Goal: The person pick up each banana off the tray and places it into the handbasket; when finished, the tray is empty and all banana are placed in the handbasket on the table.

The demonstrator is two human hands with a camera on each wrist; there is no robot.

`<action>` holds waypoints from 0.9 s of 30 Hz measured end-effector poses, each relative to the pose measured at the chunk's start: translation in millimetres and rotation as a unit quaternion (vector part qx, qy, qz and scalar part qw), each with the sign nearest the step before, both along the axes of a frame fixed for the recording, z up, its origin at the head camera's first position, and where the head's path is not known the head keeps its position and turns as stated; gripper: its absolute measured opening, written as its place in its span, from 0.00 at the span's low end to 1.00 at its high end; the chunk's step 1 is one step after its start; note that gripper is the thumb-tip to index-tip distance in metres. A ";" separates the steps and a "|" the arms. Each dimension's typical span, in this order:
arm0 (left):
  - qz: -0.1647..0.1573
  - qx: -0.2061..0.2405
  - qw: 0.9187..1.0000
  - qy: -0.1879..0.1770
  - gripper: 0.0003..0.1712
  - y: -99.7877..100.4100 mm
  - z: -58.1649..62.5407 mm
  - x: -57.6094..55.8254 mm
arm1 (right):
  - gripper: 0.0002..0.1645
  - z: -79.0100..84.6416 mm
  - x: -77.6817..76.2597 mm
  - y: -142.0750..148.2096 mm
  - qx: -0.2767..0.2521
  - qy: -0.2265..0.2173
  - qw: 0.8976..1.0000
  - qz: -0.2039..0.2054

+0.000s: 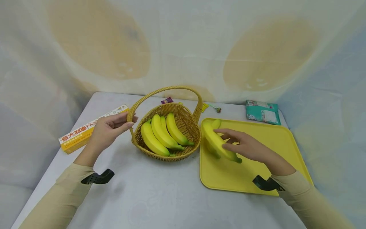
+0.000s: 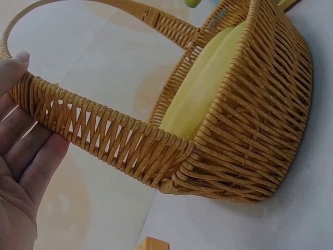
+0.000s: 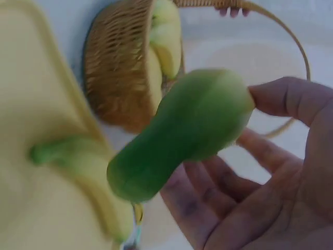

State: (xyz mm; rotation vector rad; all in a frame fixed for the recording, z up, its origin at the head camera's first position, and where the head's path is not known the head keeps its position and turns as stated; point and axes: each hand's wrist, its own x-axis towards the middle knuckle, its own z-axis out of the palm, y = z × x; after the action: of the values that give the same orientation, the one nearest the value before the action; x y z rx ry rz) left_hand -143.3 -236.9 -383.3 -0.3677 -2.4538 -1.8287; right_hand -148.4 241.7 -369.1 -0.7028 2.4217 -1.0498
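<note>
Fingers and thumb of my left hand (image 1: 106, 131) grip one side of the arched handle (image 2: 104, 127) of a woven wicker basket (image 1: 187, 119). Several yellow bananas (image 1: 163, 133) with green ends lie side by side in the basket. To its right, my right hand (image 1: 248, 147) pinches another banana (image 1: 218, 143) between thumb and fingers, over the left part of a yellow tray (image 1: 266, 136). The held banana's green end (image 3: 151, 166) points toward the right wrist camera. Beneath it, partly hidden, a second banana (image 3: 88, 169) rests on the tray.
A pasta box (image 1: 83, 132) lies left of the basket, behind my left hand. Behind the basket are a small purple packet (image 1: 167, 100) and a lollipop (image 1: 218, 110). A teal packet (image 1: 263, 112) sits beyond the tray, at the table's back right.
</note>
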 end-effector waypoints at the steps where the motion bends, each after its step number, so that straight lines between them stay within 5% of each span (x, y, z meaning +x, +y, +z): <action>1: 0.000 0.000 1.000 0.000 0.23 -0.2 -0.2 -0.1 | 0.32 2.2 -2.9 -5.3 -0.004 -0.005 1.000 0.011; 13: -0.002 -0.002 1.000 0.012 0.22 -0.9 -1.0 -1.9 | 0.33 2.8 -58.6 -100.1 -0.021 -0.097 0.994 0.038; 20: 0.004 -0.008 1.000 0.019 0.22 -0.3 -0.5 -1.9 | 0.33 -17.2 -87.3 -144.5 0.014 -0.069 0.997 0.036; 27: 0.007 -0.016 1.000 0.024 0.21 -0.5 -1.7 -1.7 | 0.34 -36.3 -98.0 -168.7 0.057 -0.036 0.997 0.048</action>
State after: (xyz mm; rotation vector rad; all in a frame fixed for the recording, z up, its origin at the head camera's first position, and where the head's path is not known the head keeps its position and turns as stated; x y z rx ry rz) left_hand -145.0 -237.4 -385.0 -0.3918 -2.4493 -1.7564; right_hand -246.4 73.1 -405.4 -0.7223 2.3414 -0.8757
